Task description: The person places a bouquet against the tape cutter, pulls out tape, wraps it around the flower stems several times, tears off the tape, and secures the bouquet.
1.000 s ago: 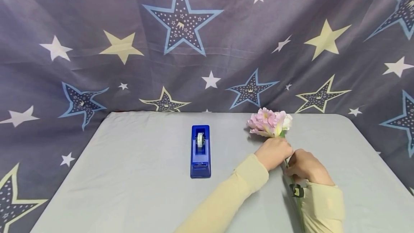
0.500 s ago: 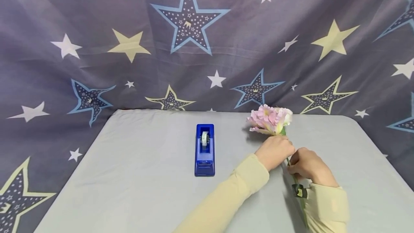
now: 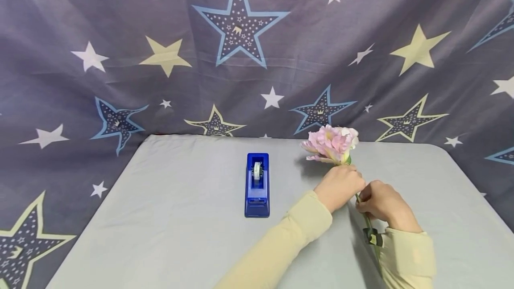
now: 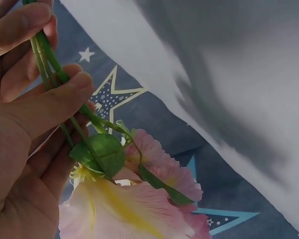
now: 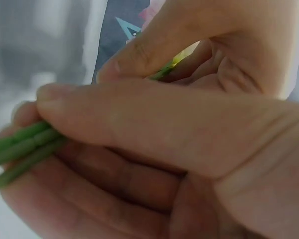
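Observation:
A small bunch of pink and white flowers (image 3: pixel 330 143) slants over the table's far right part, heads away from me. My left hand (image 3: pixel 339 186) grips the stems close below the blooms; in the left wrist view its thumb presses them against the fingers, beside a round green leaf (image 4: pixel 100 152). Just lower down, my right hand (image 3: pixel 387 204) pinches the same bunch. Several green stems (image 5: pixel 25 144) run between its thumb and fingers in the right wrist view. The lower stem ends are partly hidden by the right sleeve (image 3: pixel 407 255).
A blue tape dispenser (image 3: pixel 257 206) with a roll of tape (image 3: pixel 257 171) stands upright left of the hands. The grey-covered table (image 3: pixel 168 217) meets a dark star-patterned curtain (image 3: pixel 281 48) at its far edge. A small dark device (image 3: pixel 370 237) sits at the right cuff.
The flower heads have risen slightly and shifted a little left over the table, both hands keeping their hold on the stems. The head view has turned slightly left.

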A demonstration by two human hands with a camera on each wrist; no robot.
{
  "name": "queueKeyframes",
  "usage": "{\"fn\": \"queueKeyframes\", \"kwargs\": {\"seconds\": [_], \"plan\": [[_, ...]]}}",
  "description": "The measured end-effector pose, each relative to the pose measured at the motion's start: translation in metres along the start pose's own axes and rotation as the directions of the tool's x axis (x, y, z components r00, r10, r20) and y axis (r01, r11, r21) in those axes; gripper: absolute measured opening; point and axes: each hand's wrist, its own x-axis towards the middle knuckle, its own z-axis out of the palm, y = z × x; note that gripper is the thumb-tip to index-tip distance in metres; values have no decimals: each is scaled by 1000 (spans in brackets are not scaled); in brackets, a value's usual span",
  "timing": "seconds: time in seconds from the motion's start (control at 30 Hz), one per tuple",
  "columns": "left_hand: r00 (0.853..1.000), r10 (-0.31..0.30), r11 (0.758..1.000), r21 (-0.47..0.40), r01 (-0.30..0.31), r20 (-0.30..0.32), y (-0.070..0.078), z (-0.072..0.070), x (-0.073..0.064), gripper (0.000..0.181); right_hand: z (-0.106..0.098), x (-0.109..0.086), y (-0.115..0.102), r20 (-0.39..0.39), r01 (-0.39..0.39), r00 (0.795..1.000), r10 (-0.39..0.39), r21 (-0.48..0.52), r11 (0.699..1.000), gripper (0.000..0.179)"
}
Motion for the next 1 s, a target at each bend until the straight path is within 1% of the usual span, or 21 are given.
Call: {"fn": "queueKeyframes", "kwargs": {"seconds": [0.1, 0.23, 0.57, 0.83, 1.0], "plan": [[1000, 2, 1000, 1, -2, 5, -2, -2, -1, 23, 0, 0, -2, -10, 16, 1000, -16, -7, 1000, 27], [1000, -3, 1000, -2, 3, -5, -3, -5, -4, 22, 0, -1, -4, -25, 26, 999, -26, -12, 1000, 26], [1000, -22, 1000, -8, 22, -8, -10, -12, -11, 24, -1, 0, -12, -55, 29, 998, -31, -40, 999, 14], [998, -44, 999, 20, 45, -48, -14, -20, -16, 22, -1, -1, -17, -93, 90, 991, -96, -63, 994, 20], [997, -55, 998, 23, 56, -51, -17, -25, -20, 23, 0, -1, -20, -108, 131, 985, -138, -62, 989, 29]]}}
